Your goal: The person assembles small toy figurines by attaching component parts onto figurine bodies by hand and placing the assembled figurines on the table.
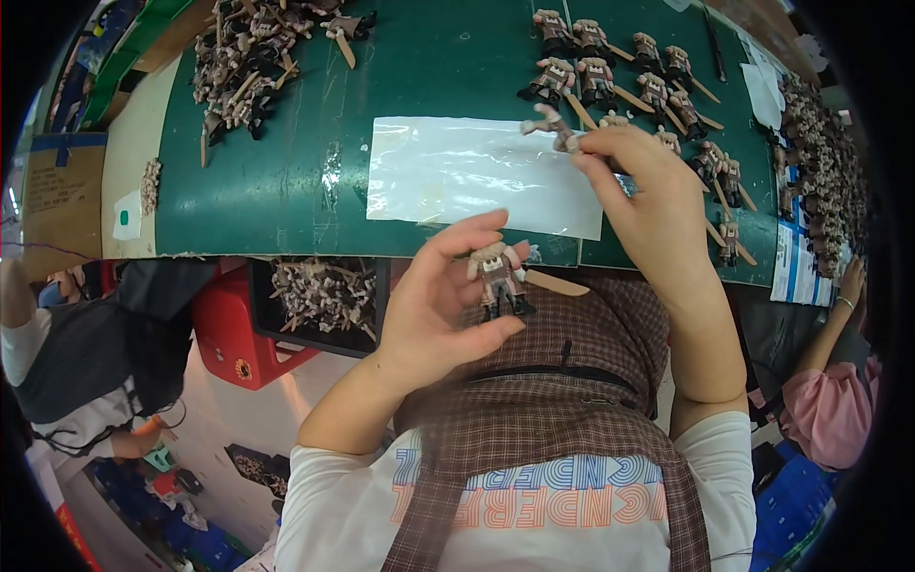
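In my left hand (419, 305), palm turned up and fingers curled, rests a small toy figure (497, 276) with a brown body, black feet and a flat wooden stick (558, 283) jutting out to the right. My right hand (658, 186) pinches another small figure part (553, 127) between thumb and fingertips, above a white plastic sheet (419, 181). That part looks brown and beige; its exact shape is partly covered by my fingers. My left hand is just in front of the table edge, over my checked apron.
The green table (429, 62) carries a heap of stick-mounted figures (243, 67) at far left and rows of figures (596, 81) at right. A black tray of small parts (324, 296) stands on a red stool (229, 329). Other people sit left and right.
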{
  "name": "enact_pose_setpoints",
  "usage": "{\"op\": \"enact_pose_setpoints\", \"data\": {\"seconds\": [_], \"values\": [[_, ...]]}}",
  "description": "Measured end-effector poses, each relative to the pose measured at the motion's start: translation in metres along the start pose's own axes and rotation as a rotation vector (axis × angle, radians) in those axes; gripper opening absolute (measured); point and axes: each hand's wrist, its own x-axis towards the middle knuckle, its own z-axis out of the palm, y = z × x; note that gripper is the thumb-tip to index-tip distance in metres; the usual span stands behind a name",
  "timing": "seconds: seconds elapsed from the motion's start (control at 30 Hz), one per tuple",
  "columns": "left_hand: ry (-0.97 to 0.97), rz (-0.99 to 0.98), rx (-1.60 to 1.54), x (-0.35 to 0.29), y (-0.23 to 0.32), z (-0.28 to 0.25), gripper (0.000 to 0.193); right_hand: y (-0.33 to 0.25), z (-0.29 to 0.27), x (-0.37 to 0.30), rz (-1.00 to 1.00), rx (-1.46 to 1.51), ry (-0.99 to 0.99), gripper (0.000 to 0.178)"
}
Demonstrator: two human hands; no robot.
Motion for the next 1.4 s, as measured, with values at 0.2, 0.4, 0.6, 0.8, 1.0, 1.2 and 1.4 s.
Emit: {"op": "enact_pose_setpoints", "data": {"seconds": [0.2,0.4,0.6,0.8,1.0,1.2,1.4], "values": [[0.014,-0.175,-0.128,0.005,0.009,0.010,0.069,0.004,0.002,-0.011,0.335,0.402,-0.020,0.012],[-0.110,-0.281,0.001,0.001,0.008,0.019,0.071,0.001,0.016,0.002,-0.104,0.033,0.011,0.007],[-0.113,-0.292,-0.101,0.000,0.004,0.023,0.072,0.001,0.020,0.035,-0.322,-0.333,-0.098,0.009],[-0.107,-0.220,-0.022,-0.004,0.007,0.010,0.072,-0.005,0.001,0.030,0.035,0.104,-0.002,0.011],[-0.044,-0.202,-0.017,-0.002,0.007,0.005,0.078,0.002,-0.008,0.012,0.166,0.326,0.109,0.014],[-0.108,-0.255,0.012,0.001,0.004,0.011,0.080,-0.002,-0.016,0.019,0.008,0.327,0.108,0.012],[-0.107,-0.301,0.050,-0.001,0.005,0.015,0.081,0.006,0.009,0.028,-0.154,-0.087,-0.033,0.006]]}}
